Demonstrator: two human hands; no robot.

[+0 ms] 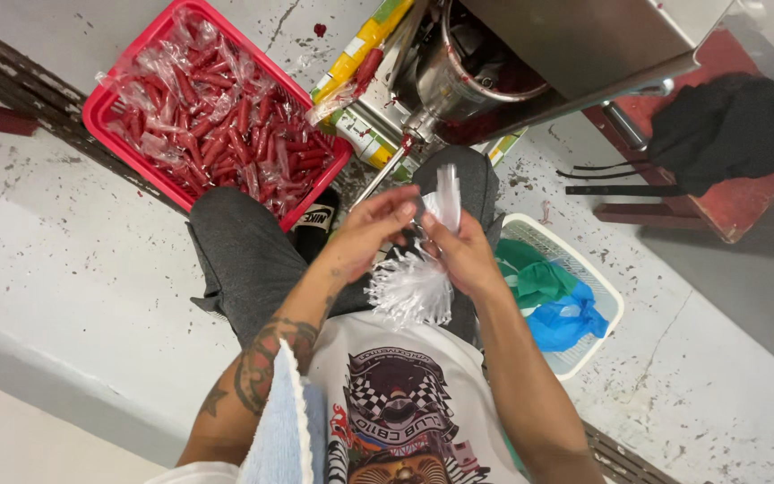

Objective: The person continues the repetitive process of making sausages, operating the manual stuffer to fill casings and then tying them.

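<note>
My left hand (367, 231) and my right hand (460, 251) meet over my lap, both gripping a bundle of thin clear plastic tube bags (412, 285). The bundle fans out below my fingers, and one bag (447, 195) stands up blurred between my fingertips. Just ahead of my hands is a steel filling machine (459, 81) with a narrow spout (385, 172) stained red. A red basket (105, 112) at the upper left holds several filled red tubes (226, 134) in clear plastic.
A white basket (597, 291) with green and blue plastic bags sits by my right knee. A dark cloth (732, 130) lies on a red stool at the upper right. The grey concrete floor is speckled with dark spots. A blue towel (284, 430) hangs on my left arm.
</note>
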